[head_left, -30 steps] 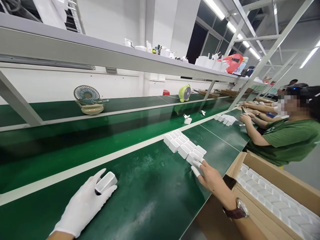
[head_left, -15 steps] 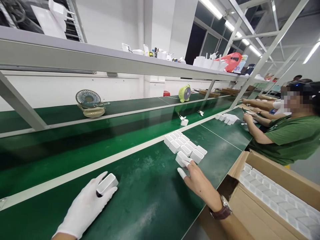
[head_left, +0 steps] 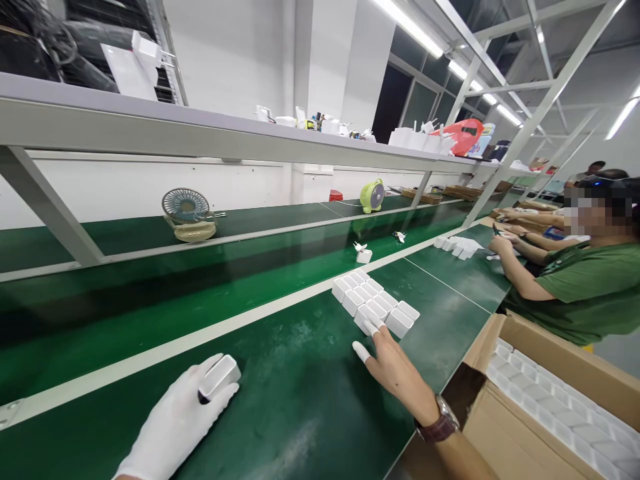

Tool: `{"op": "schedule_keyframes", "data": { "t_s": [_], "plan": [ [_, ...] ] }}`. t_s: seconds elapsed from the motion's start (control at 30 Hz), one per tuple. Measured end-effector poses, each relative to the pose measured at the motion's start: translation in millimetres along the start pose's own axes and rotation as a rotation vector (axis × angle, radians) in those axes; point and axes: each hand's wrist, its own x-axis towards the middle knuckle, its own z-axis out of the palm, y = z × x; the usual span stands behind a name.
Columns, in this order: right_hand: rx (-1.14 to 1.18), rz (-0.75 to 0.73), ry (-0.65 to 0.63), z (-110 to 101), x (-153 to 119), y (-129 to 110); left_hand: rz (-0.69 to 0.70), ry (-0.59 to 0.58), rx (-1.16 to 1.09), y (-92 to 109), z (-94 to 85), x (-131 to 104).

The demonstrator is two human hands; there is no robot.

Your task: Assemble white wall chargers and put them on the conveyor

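Note:
My left hand [head_left: 175,417], in a white glove, is closed around a small white plastic case [head_left: 220,377] with rounded corners, just above the green bench. White finger cots cover the fingertips of my right hand [head_left: 393,367]. Its fingers rest on a white case [head_left: 363,319] at the near corner of a block of several similar cases [head_left: 357,288], standing side by side in rows. The thumb is spread away from that case, so the hand is open and touches without gripping.
At right, an open cardboard box [head_left: 530,407] holds rows of white cases. A white plug part [head_left: 363,253] lies on the green conveyor belt [head_left: 240,287]. Beyond it stand a fan [head_left: 187,212] and a green fan [head_left: 373,196]. A co-worker in a green shirt [head_left: 590,287] sits at right.
The case under my right fingers has moved up against the block, closing the gap. My left hand keeps its case. The whole view has shifted slightly.

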Motion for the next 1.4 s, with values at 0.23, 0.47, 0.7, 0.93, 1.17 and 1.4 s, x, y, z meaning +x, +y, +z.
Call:
{"op": "schedule_keyframes", "data": {
  "t_s": [0.23,0.47,0.7,0.93,1.17,1.4],
  "plan": [
    [0.068,-0.175,-0.085,13.1,-4.9,-44.6,0.133,-0.038,-0.035,4.6,2.1,-11.6],
    [0.195,-0.706,-0.310,42.6,19.4,-117.4,0.103,0.008,-0.165,0.6,7.2,-23.8],
    [0.159,-1.000,-0.325,108.5,47.2,-145.3,0.093,0.042,-0.202,-4.2,13.6,-27.2],
    [0.229,-0.951,-0.243,128.4,49.4,-134.5,0.125,0.024,-0.185,-8.1,14.4,-29.8],
    [0.421,-1.021,-0.163,119.0,42.7,-133.1,0.071,-0.013,-0.362,-14.5,14.5,-30.2],
    [0.465,-0.936,-0.151,118.7,39.6,-135.0,0.012,-0.049,-0.414,-14.3,11.4,-28.6]
  ]
}}
